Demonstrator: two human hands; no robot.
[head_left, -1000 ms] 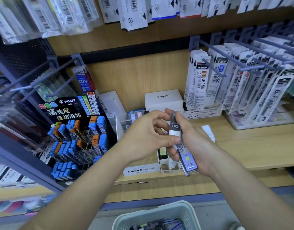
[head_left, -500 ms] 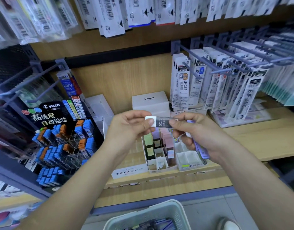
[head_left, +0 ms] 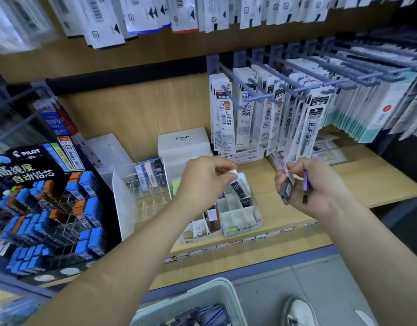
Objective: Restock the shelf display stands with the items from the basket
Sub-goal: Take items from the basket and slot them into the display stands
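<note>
My left hand (head_left: 204, 181) pinches the white cap end of a black lead case (head_left: 238, 189), which tilts down into a back compartment of the white divided display stand (head_left: 240, 223) on the wooden shelf. Another black case stands in that stand just below it. To the right, my right hand (head_left: 313, 187) grips a small bundle of several thin cases (head_left: 294, 187), black and purple, above the shelf. The pale green basket (head_left: 202, 302) sits at the bottom of the view with dark packs inside.
A black Pilot lead display (head_left: 50, 208) with blue and orange cases fills the left. A clear acrylic stand (head_left: 141, 194) and a white Pilot box (head_left: 184, 144) stand behind my left hand. Refill packs hang on hooks (head_left: 273, 90) at the upper right. A shoe (head_left: 299, 311) shows on the floor.
My hands have separated. The left hand took the black case from the right and lowered it into the white stand. The right hand drew back to the right with the remaining cases.
</note>
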